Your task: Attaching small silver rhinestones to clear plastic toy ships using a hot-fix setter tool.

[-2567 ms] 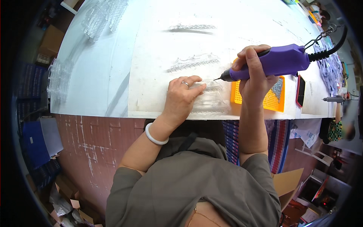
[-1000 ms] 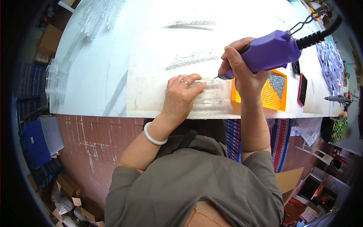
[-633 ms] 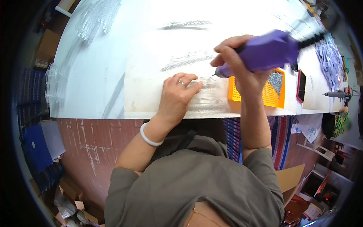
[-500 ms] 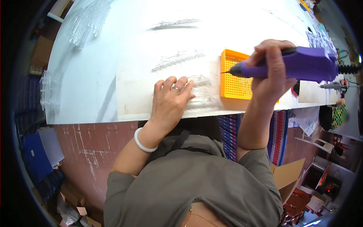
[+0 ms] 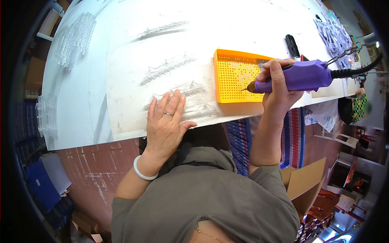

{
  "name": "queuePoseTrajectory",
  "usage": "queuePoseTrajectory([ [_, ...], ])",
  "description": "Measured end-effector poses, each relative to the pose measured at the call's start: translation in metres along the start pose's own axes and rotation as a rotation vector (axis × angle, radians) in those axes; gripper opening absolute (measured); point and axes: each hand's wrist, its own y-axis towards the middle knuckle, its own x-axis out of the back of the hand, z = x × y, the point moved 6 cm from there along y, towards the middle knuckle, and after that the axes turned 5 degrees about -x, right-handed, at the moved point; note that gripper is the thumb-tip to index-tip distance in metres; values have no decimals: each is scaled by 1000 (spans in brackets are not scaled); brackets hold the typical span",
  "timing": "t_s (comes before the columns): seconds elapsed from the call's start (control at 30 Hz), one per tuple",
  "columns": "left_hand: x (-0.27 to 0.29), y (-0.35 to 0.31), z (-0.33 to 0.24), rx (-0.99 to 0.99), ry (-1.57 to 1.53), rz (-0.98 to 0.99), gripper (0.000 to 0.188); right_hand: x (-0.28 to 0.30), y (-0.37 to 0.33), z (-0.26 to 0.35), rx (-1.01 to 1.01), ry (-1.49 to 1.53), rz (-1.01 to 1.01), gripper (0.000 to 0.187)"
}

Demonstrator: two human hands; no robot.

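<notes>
My right hand (image 5: 279, 87) grips a purple electric screwdriver (image 5: 310, 76), its thin bit pointing left over a yellow perforated tray (image 5: 217, 79). Small shiny bits lie at the tray's far right corner, too small to name. On the white table, my left hand (image 5: 165, 125) lies flat with fingers spread. Under and beside its fingers are two clear, toothed plastic strips, one farther off (image 5: 192, 90) and another nearer the edge (image 5: 202, 111). Beyond them lie a similar clear strip (image 5: 168, 71) and one more clear strip (image 5: 162, 29).
Stacks of clear plastic pieces (image 5: 76, 40) lie at the table's far left, with more clear pieces (image 5: 47, 115) near its left edge. A black object (image 5: 292, 45) sits behind the tray. A chain and black cable (image 5: 351, 73) run right from the screwdriver. An open carton (image 5: 306, 180) stands below right.
The screwdriver has come down over the tray, its bit now inside the tray's outline. My left hand has flattened and its fingers have spread. The whole view has shifted a little.
</notes>
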Motion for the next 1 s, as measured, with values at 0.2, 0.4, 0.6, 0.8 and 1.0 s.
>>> queuePoseTrajectory([
  [0.2,-1,0,-3,6,13,8,65,4,0,-3,12,-14,7,6],
  [0.4,-2,1,-4,2,22,1,65,5,-4,-7,-4,20,38,5],
  [0.6,1,0,-1,15,-2,-18,64,-1,-4,-3,-22,10,68,6],
  [0.8,2,-2,1,37,-46,-41,63,-16,0,20,90,168,98,7],
  [1.0,2,-2,2,54,-91,-73,63,-79,-6,29,118,439,265,10],
])
